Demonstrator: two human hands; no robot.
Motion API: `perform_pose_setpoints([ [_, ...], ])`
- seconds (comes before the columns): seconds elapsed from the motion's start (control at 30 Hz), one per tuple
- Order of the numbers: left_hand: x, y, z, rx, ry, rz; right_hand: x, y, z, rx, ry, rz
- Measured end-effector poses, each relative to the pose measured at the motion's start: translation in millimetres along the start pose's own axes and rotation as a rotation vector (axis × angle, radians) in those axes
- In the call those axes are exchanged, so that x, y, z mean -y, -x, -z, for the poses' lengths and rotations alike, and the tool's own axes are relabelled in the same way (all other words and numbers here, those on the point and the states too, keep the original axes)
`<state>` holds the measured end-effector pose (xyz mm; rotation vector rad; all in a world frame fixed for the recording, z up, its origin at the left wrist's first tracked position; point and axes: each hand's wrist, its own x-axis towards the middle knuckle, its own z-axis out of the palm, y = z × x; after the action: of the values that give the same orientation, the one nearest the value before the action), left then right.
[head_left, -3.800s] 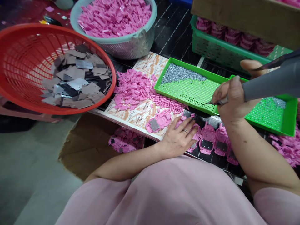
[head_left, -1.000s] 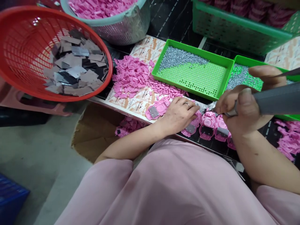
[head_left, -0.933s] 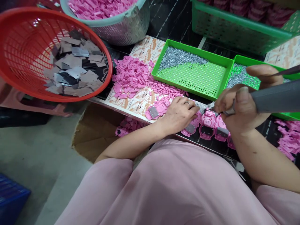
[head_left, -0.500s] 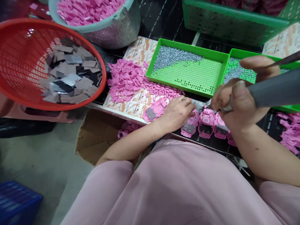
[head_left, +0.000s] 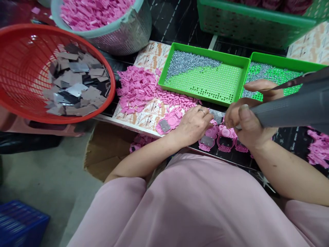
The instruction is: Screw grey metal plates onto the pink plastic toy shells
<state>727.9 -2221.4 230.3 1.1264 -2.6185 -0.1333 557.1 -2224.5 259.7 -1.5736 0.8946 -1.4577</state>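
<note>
My right hand (head_left: 250, 123) is wrapped around a grey electric screwdriver (head_left: 290, 104), whose thin bit points left toward a pink plastic casing (head_left: 207, 140). Bent over the upper end of that casing are the fingers of my left hand (head_left: 192, 124), which wears a ring; the fingertips are partly hidden. More pink casings (head_left: 225, 141) with flat plates on them stand in a row to the right, partly covered by my right hand. Left of my left hand lies another casing (head_left: 169, 121) with a grey plate.
Green trays of small screws (head_left: 190, 63) sit behind my hands. Loose pink parts (head_left: 137, 89) are heaped at left. A red basket (head_left: 111, 92) holds flat plates; a pale basket (head_left: 123, 39) holds pink pieces. A green crate (head_left: 244, 29) stands at the back.
My right hand has moved left with the screwdriver, bringing the bit from the second casing in the row to the one by my left hand. My left hand has stayed nearly still.
</note>
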Motion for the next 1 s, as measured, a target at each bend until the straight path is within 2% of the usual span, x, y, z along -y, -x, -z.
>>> perform_pose_setpoints([
  [0.17, 0.6, -0.9, 2.6, 0.009, -0.01, -0.018, -4.8, -1.4, -0.1, 0.014, -0.072, 0.119],
  [0.37, 1.5, -3.6, 7.9, 0.015, -0.024, -0.029, -8.0, -2.3, 0.0, 0.023, -0.077, 0.135],
  [0.77, -0.1, -7.0, 10.5, 0.118, -0.011, 0.029, -5.1, -2.6, -2.0, 0.036, -0.106, 0.141],
  [0.87, 0.3, -3.3, 13.1, 0.093, 0.017, 0.045, -0.5, -4.0, -3.4, 0.017, -0.113, 0.14],
  [1.0, -3.2, 10.3, 14.0, -0.045, 0.017, 0.039, 4.5, -6.7, -5.5, 0.054, -0.123, 0.16],
])
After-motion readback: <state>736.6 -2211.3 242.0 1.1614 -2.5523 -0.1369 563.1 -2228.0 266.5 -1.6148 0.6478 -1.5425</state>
